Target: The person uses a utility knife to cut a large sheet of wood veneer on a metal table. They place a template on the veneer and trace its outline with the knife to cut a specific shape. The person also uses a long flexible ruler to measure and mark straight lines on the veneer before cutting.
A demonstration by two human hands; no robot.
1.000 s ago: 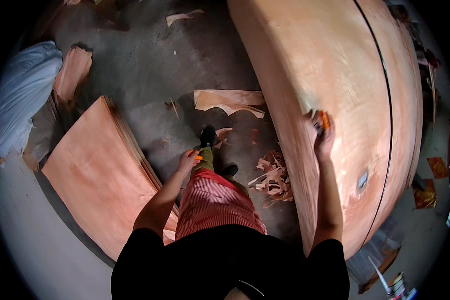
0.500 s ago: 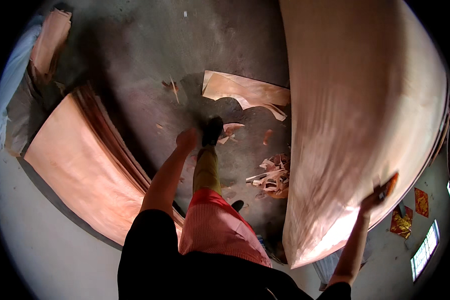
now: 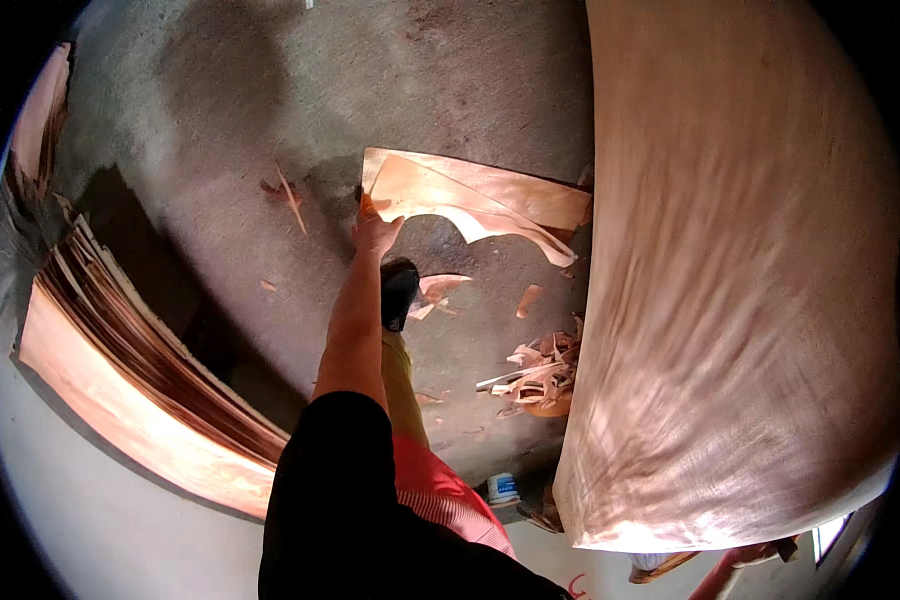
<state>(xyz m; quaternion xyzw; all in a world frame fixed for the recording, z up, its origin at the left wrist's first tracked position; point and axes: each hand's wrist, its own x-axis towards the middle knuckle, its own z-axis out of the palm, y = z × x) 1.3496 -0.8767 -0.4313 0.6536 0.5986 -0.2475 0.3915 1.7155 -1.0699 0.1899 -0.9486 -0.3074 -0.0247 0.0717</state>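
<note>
I saw the big veneer sheet [image 3: 740,290] swung up on its edge, filling the right of the view, likely so it could be carried. Left of that sheet lay the veneer stack [image 3: 140,390] on the floor [image 3: 220,130]. The left hand [image 3: 375,232] reached toward a torn veneer piece [image 3: 470,200] beside the sheet; I couldn't tell its fingers' spread. The right hand [image 3: 740,565] was barely visible below the sheet. Half a second before, it showed gripping the sheet's lower corner.
</note>
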